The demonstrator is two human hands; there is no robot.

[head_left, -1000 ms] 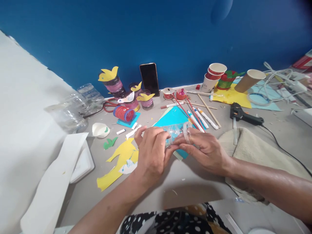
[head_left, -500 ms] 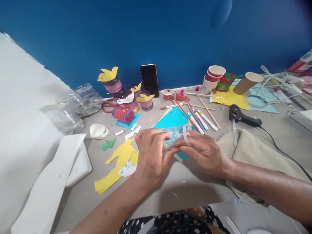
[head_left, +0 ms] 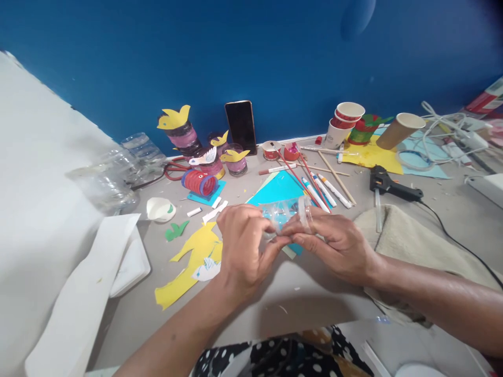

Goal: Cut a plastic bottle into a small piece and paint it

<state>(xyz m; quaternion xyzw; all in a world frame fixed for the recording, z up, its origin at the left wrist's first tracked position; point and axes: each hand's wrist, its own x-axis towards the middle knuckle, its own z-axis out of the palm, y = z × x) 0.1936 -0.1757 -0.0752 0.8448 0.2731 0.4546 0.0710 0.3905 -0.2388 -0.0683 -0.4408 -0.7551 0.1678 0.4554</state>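
Note:
Both my hands grip a clear ribbed piece of plastic bottle [head_left: 286,212], lying sideways above the table. My left hand [head_left: 245,246] curls around its left end, thumb at the lower edge. The fingers of my right hand [head_left: 334,243] reach into or against its right end, where a whitish band circles it; I cannot tell exactly how far in they go. The two thumbs nearly meet below the plastic. Behind and under it lies a blue paper sheet [head_left: 277,189].
Yellow paper cut-outs [head_left: 188,267] and a white tray [head_left: 131,267] lie left. Behind stand bird-topped containers [head_left: 183,136], a phone [head_left: 240,127] and paper cups [head_left: 343,123]. Markers [head_left: 334,192] lie beyond my hands. At right are a glue gun [head_left: 393,186], its cord and a beige cloth [head_left: 416,241].
My hands keep their hold on the plastic piece, with only slight shifts of the fingers. The camera view has moved a little.

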